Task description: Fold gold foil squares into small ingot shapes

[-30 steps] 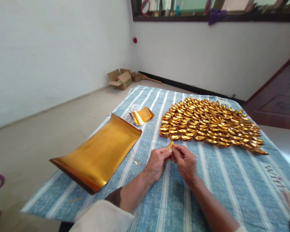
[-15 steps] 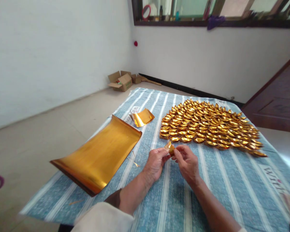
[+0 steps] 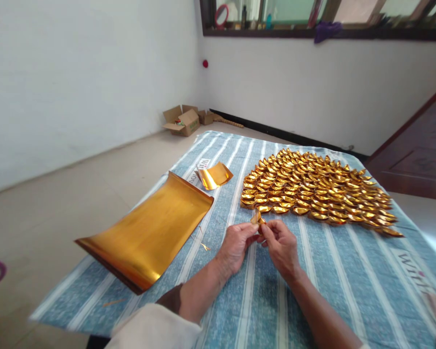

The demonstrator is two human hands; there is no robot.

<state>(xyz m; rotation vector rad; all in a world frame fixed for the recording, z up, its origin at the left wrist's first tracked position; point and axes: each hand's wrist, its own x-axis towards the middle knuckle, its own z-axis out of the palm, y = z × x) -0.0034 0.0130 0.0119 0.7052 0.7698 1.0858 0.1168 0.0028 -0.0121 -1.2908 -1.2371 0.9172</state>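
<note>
Left hand [image 3: 236,245] thumb and fingers are pinching a small gold foil piece [image 3: 261,220] at its left side; right hand [image 3: 281,247] fingertips are pressing together on its right side, the other fingers curling in. The piece is sitting between both hands, near the front row of folded boat shapes. Half a second ago it was showing a wider, flatter face; now it is looking narrower, tip pointing up. Sheets and rows are staying put.

Folded gold boats [image 3: 312,189] are standing in packed rows to the right, shiny, creased, pointed at the ends. Large gold sheet [image 3: 148,232] is lying to the left, smooth, edges curling; smaller gold sheet [image 3: 217,175] is bowing just beyond it. All are resting on a blue-and-white striped cloth [image 3: 247,305], its weave looking speckled. Thin gold scraps [image 3: 205,246] are lying between large sheet and left hand.

On the floor, an open cardboard box [image 3: 191,124] is holding small colourful items, too small to identify.
</note>
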